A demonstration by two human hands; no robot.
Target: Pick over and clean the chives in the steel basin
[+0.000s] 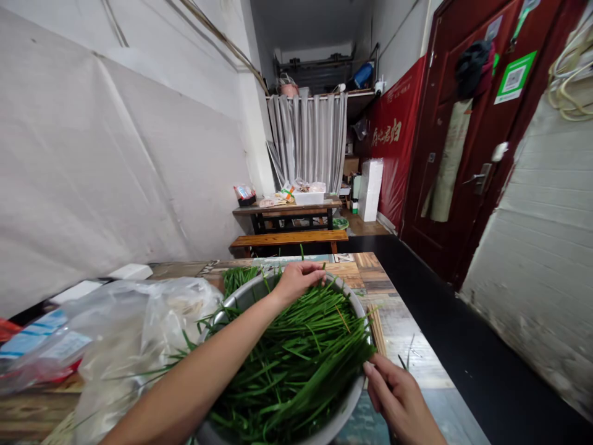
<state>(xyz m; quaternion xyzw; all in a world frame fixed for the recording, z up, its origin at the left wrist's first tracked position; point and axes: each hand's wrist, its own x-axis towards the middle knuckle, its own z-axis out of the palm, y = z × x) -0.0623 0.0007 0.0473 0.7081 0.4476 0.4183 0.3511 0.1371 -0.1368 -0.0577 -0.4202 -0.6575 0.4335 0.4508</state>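
In bowl (221, 309): left hand (296, 279) touching chives (296, 358)

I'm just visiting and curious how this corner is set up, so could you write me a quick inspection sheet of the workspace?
Surface: wooden table with patterned planks, partly covered.
Job's things: metal bowl heaped with long green chives.
Clutter: clear plastic bag left of the bowl; bundle of thin sticks at its right rim.
Hands: left hand rests on the chives at the far rim; right hand pinches chive ends at the near right rim.
Cables: pale coiled cord hanging on the right wall.
Surroundings: narrow room, red door, far table and bench, grey curtain.
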